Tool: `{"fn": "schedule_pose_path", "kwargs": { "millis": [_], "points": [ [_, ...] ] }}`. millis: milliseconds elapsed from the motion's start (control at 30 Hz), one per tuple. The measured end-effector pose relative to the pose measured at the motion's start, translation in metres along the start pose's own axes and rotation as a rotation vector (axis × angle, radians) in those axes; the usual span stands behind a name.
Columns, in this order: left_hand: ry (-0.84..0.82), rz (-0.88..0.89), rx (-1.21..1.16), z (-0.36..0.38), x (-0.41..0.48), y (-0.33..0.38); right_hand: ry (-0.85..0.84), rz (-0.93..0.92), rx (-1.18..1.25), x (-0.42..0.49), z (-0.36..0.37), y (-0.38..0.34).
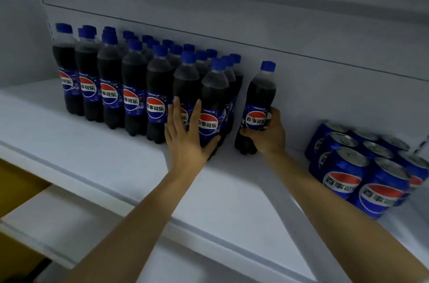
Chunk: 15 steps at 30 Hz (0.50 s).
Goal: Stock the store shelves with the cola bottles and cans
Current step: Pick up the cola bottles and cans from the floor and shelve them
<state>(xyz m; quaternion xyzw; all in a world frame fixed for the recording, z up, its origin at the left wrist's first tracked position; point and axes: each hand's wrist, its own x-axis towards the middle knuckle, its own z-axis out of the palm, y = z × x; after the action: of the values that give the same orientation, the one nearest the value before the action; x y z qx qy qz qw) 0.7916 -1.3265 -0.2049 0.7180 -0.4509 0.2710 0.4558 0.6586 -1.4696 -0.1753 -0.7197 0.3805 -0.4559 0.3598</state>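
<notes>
Several cola bottles (109, 83) with blue caps stand in rows on the white shelf (97, 155). My left hand (185, 136) lies flat with straight fingers against the front bottles at the right end of the rows, its thumb under the rightmost front bottle (212, 101). A short gap to the right, one separate cola bottle (258, 101) stands upright on the shelf; my right hand (269, 134) grips it low, around the label. Several blue cola cans (362, 166) are stacked in two layers at the shelf's right end.
The shelf's white back wall (301, 34) rises behind the bottles. A bare strip of shelf lies between the held bottle and the cans. Below the front lip, a lower white shelf (58, 217) and a yellow panel (14, 185) show at the left.
</notes>
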Motion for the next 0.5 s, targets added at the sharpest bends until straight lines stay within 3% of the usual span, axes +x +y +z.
{"fn": "schedule_pose_path", "kwargs": {
  "millis": [500],
  "points": [
    [0.108,0.017,-0.108,0.017,0.003,-0.020,0.068,-0.046,0.037,0.039,0.040,0.022]
  ]
}}
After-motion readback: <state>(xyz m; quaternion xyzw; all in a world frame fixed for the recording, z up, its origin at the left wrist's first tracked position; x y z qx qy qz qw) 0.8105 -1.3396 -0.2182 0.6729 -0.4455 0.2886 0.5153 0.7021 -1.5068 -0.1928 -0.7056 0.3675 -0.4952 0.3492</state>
